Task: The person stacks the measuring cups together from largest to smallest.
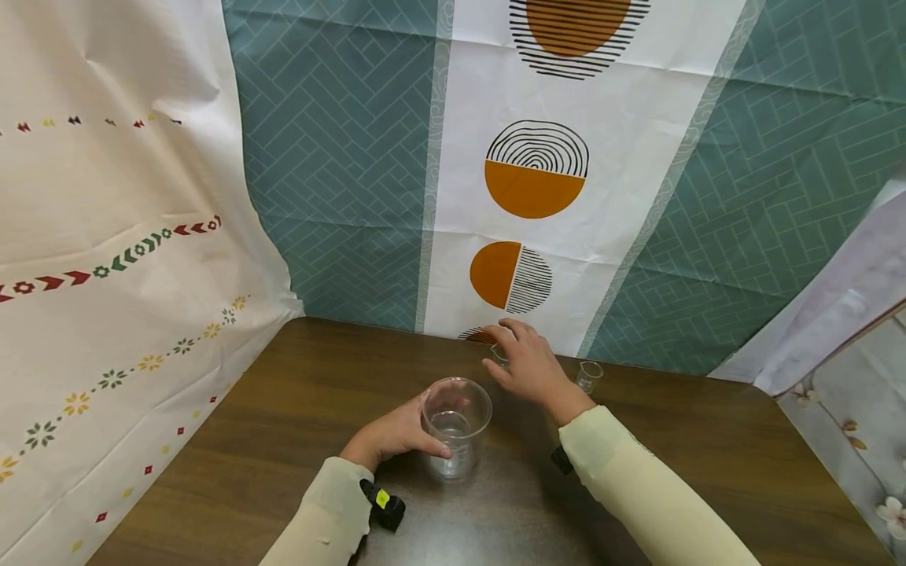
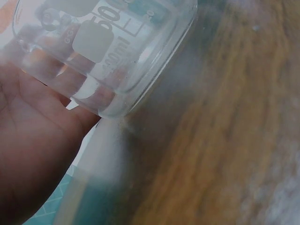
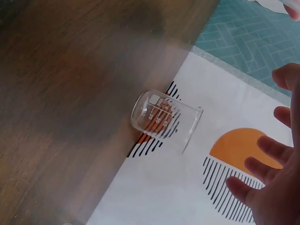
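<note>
My left hand (image 1: 392,431) grips a large clear glass beaker (image 1: 457,428), thumb on the near side and fingers round the far side. White markings show on the beaker's wall in the left wrist view; whether its base touches the table I cannot tell. Farther back, my right hand (image 1: 532,368) is held with fingers spread and holds nothing. A small glass beaker (image 3: 161,117) with white graduations stands upright near it, apart from the fingers; in the head view the hand partly hides it. Another small beaker (image 1: 589,376) stands to the right of my right wrist.
The brown wooden table (image 1: 679,464) ends at the back against a hanging teal and white cloth (image 1: 453,181) with orange circles. A cream patterned cloth (image 1: 141,314) hangs along the left edge. Pale floral fabric (image 1: 842,424) borders the right side.
</note>
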{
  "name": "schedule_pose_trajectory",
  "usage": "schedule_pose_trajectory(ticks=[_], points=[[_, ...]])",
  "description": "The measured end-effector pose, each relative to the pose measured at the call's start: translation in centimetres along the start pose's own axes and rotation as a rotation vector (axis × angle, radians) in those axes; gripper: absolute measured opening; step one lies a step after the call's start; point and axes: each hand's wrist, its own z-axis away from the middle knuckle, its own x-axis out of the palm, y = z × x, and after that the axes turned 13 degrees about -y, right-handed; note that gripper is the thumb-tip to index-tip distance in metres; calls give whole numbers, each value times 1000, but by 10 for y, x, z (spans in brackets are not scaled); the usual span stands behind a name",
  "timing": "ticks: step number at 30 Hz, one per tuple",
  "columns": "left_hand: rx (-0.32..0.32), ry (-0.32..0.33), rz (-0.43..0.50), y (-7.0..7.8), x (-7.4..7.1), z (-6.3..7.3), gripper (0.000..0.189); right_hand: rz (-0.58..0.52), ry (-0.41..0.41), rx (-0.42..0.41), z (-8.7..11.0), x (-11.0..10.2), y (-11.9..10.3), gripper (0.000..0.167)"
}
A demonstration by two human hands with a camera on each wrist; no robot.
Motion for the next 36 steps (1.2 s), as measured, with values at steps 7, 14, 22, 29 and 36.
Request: schedule_pose_trajectory(ticks=[7,14,22,29,36], points=[[3,4,-14,1,0,1,93,7,-16,25,-4,3,2,49],[10,1,-23,2,-1,1,95,-12,-57,44,-7,5,5,51],[21,-4,-22,3,-2,2,95,-22,-79,50,-9,5,6,51],[16,-12,-16,1,-1,2,94,-28,-109,84,-10,11,10,50],[24,-15,1,1,0,1,95,-19,-121,92,-10,16,14,50]])
